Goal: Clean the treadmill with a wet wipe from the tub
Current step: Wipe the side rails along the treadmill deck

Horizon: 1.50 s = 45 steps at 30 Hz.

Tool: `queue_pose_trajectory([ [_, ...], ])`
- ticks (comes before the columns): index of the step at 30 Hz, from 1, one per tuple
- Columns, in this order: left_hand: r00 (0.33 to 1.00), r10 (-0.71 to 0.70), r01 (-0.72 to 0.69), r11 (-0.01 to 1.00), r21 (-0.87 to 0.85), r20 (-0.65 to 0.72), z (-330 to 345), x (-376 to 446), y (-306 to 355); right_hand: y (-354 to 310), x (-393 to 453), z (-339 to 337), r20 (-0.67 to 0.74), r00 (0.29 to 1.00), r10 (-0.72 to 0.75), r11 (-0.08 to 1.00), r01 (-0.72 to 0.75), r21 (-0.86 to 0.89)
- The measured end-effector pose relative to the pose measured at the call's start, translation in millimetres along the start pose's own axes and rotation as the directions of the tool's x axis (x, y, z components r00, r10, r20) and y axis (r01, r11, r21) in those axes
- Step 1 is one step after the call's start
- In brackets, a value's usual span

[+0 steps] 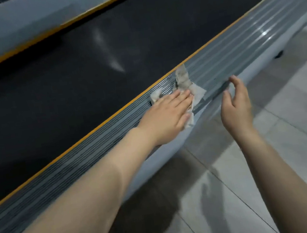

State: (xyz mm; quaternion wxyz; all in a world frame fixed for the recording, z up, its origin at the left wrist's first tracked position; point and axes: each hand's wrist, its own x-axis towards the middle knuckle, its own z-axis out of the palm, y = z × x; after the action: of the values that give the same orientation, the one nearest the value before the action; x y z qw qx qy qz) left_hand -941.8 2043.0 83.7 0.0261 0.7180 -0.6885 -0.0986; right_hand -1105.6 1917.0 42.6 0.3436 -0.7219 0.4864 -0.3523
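Fingers straight, our left hand (pixel 168 117) presses the soiled wet wipe (pixel 183 84) flat on the treadmill's ribbed side rail (pixel 237 44), beside the belt (pixel 82 71). Our right hand (pixel 235 104) hovers relaxed just off the rail's outer edge.

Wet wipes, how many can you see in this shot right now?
1. A single grubby wet wipe lies on the ribbed side rail of the treadmill, pressed flat under the left hand. The tub is out of view, so more may exist.

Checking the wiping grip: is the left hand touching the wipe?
Touching. The head view shows the left hand lying flat on the wipe, pressing it onto the side rail.
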Motion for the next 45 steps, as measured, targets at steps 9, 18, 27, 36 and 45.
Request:
queue_pose_trajectory([
  [9, 0.991, 0.056, -0.075, 0.985, -0.155, -0.123, -3, 150, 18, 5, 101, -17, 0.223, 0.920, -0.324, 0.937, 0.344, -0.059],
  [18, 0.667, -0.588, -0.107, 0.532, -0.840, -0.458, -14, 134, 8, -21, 108, 11, 0.620, 0.702, -0.350, 0.717, 0.627, -0.304],
  [27, 0.740, -0.606, 0.315, 0.695, -0.646, -0.291, -19, 150, 14, 36, 276, -37, 0.302, 0.953, 0.005, 0.655, 0.225, -0.721],
  [36, 0.717, -0.666, 0.269, 0.536, -0.800, -0.205, -24, 145, 7, -18, 126, 25, 0.770, 0.425, -0.475, 0.632, 0.774, -0.037],
  [45, 0.959, -0.244, 0.217, 0.960, -0.180, -0.147, -5, 154, 7, 42, 282, -25, 0.294, 0.955, 0.024, 0.661, 0.206, -0.722],
])
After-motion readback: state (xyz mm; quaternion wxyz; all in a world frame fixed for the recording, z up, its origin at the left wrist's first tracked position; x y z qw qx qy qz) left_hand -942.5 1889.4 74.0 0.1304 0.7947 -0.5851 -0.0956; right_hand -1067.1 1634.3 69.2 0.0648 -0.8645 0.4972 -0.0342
